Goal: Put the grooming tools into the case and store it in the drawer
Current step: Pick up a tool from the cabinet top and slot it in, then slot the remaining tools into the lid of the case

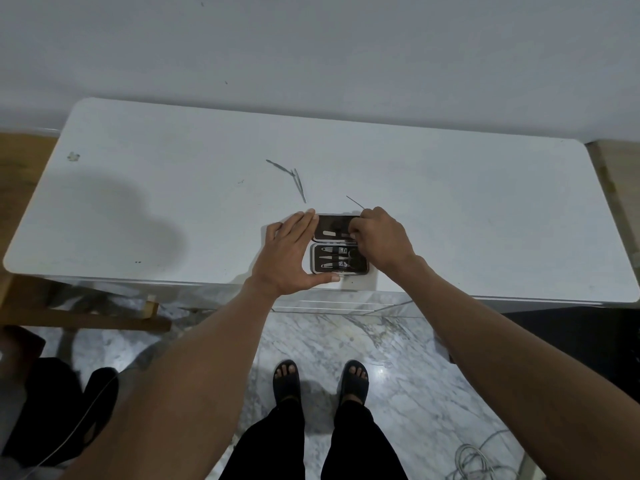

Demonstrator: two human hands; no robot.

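Note:
A small dark grooming case [337, 245] lies open near the front edge of the white table [173, 202]. Its lower half holds clippers and other metal tools; a pale file sits in the lid half. My left hand [294, 254] braces the case's left side, fingers spread along the lid and thumb at the bottom edge. My right hand [379, 237] is over the right side of the case, fingertips pinched on a small tool in the lid. Behind the case lie tweezers [300, 185], a thin curved metal tool [278, 166] and a thin metal pick [356, 202].
A clear drawer front [339, 303] shows under the table's front edge. A wooden frame [86, 313] stands at the left, dark bags [62, 410] on the marble floor, and a coiled cable [478, 459] at the lower right. My sandalled feet stand below.

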